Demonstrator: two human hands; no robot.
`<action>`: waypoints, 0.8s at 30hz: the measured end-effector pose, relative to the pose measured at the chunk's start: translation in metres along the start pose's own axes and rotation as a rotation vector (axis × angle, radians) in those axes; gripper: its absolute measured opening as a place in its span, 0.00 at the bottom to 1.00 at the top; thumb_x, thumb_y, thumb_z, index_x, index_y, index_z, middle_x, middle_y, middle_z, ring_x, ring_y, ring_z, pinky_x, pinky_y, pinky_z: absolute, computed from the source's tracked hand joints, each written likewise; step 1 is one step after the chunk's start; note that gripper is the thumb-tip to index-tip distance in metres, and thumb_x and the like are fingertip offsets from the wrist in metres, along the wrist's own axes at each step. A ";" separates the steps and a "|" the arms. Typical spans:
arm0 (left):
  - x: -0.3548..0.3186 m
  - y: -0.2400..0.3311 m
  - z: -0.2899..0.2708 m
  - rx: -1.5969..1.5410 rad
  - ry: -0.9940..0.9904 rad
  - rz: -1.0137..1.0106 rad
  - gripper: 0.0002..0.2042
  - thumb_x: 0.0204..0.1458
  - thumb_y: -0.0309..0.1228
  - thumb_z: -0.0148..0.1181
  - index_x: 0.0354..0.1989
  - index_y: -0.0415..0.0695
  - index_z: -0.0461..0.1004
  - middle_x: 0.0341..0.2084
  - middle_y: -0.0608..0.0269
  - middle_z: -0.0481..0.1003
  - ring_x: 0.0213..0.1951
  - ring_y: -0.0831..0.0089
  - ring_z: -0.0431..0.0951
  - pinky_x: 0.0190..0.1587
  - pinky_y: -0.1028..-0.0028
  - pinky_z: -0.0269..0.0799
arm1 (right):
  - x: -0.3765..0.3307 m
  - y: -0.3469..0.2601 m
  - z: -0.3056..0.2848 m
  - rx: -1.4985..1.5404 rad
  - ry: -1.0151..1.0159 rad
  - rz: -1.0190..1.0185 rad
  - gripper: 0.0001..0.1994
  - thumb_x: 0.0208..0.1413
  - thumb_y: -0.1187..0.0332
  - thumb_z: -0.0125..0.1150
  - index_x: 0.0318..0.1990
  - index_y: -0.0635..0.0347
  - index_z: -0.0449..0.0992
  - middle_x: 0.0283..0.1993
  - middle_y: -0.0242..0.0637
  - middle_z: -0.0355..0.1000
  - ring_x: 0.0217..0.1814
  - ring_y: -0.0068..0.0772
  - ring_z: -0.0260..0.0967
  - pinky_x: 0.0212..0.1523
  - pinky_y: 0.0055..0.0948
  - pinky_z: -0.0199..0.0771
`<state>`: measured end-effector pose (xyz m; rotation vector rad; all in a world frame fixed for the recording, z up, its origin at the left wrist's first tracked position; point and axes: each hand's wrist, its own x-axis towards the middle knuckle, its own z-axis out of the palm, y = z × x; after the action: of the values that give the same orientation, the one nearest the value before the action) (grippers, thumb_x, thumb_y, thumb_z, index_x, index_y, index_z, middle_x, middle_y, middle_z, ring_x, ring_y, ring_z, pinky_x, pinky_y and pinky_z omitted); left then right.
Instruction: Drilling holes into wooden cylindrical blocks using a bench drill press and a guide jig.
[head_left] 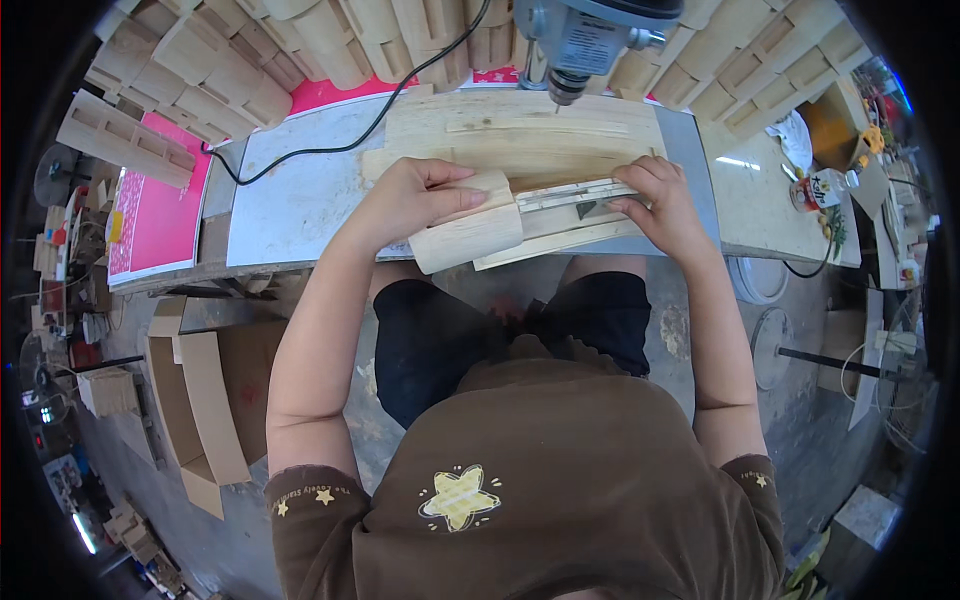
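Note:
My left hand is closed round the left part of a pale, curved wooden piece, thumb and fingers pressing on its top. Out of the right side of this piece runs a narrow metal-edged strip, with a small dark triangular part below it. My right hand pinches the strip's far end between thumb and fingers. A thin wooden slat lies along the near side. Behind both hands is a flat wooden board, and above it hangs the chuck of a drill press.
Rows of stacked wooden pieces line the back of the bench. A black cable crosses the left side. At the right stands a jar beside other small items. An open cardboard box sits on the floor at left.

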<state>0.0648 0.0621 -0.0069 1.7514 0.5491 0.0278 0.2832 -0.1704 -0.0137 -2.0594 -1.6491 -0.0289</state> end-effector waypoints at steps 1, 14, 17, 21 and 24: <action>0.003 0.002 0.000 0.009 0.001 0.005 0.23 0.43 0.35 0.67 0.45 0.32 0.72 0.33 0.55 0.77 0.34 0.77 0.75 0.39 0.80 0.69 | 0.001 0.000 -0.001 0.009 -0.003 -0.013 0.15 0.39 0.67 0.66 0.38 0.54 0.73 0.35 0.35 0.68 0.42 0.41 0.64 0.44 0.36 0.60; 0.016 0.008 -0.003 0.217 -0.101 -0.012 0.20 0.42 0.32 0.68 0.44 0.36 0.74 0.33 0.60 0.77 0.34 0.79 0.74 0.40 0.80 0.69 | 0.010 0.006 -0.007 0.116 -0.066 -0.032 0.16 0.37 0.71 0.66 0.37 0.59 0.71 0.33 0.38 0.68 0.39 0.43 0.64 0.40 0.36 0.64; 0.022 0.003 0.013 0.115 -0.052 0.002 0.19 0.46 0.36 0.64 0.43 0.36 0.74 0.33 0.60 0.77 0.35 0.78 0.74 0.41 0.78 0.69 | 0.010 -0.002 -0.004 0.081 -0.083 0.019 0.16 0.38 0.69 0.66 0.38 0.57 0.73 0.34 0.38 0.68 0.42 0.43 0.64 0.43 0.37 0.65; 0.042 -0.009 0.057 -0.269 0.449 0.038 0.24 0.56 0.49 0.48 0.40 0.36 0.76 0.34 0.58 0.76 0.38 0.74 0.73 0.45 0.72 0.66 | 0.006 -0.017 0.010 0.058 0.006 0.002 0.15 0.37 0.69 0.66 0.37 0.56 0.73 0.34 0.37 0.68 0.40 0.43 0.64 0.41 0.38 0.64; 0.049 -0.019 0.071 -0.621 0.782 0.200 0.27 0.57 0.52 0.40 0.44 0.37 0.70 0.38 0.57 0.72 0.40 0.73 0.68 0.44 0.72 0.64 | -0.002 -0.022 0.015 0.022 0.108 0.007 0.16 0.36 0.70 0.66 0.37 0.56 0.73 0.33 0.38 0.68 0.39 0.43 0.64 0.40 0.38 0.64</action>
<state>0.1237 0.0182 -0.0568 1.1273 0.8097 0.9553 0.2579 -0.1634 -0.0193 -2.0109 -1.5697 -0.1165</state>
